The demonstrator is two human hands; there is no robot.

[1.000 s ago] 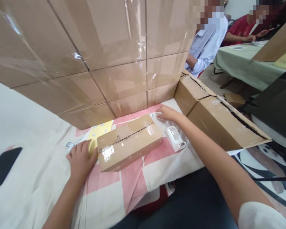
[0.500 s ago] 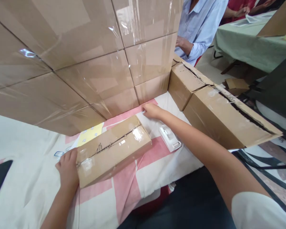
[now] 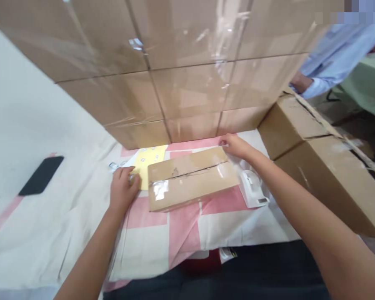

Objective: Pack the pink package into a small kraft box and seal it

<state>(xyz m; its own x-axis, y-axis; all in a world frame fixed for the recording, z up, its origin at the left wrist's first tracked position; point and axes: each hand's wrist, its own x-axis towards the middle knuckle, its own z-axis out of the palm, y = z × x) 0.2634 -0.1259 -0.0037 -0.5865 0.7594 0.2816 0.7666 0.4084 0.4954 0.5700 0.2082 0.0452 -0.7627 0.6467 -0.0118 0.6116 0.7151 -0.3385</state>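
A small taped cardboard box (image 3: 190, 177) lies on a pink-and-white cloth (image 3: 181, 233) in front of me. My left hand (image 3: 122, 192) rests flat on the cloth at the box's left end, its fingers over a yellow sheet (image 3: 148, 160). My right hand (image 3: 236, 146) touches the box's far right corner, fingers curled against it. A white tape dispenser (image 3: 253, 189) lies just right of the box, under my right forearm.
A tall wall of taped cardboard (image 3: 175, 71) stands right behind the box. Larger cartons (image 3: 325, 166) line the right side. A black phone (image 3: 41, 175) lies on the cloth at far left. A person's sleeve in light blue (image 3: 328, 62) shows at upper right.
The view has swung left. The small box has turned to lie more squarely across me. My right hand moved from the cloth behind it onto its far right corner; my left hand stayed at its left end.
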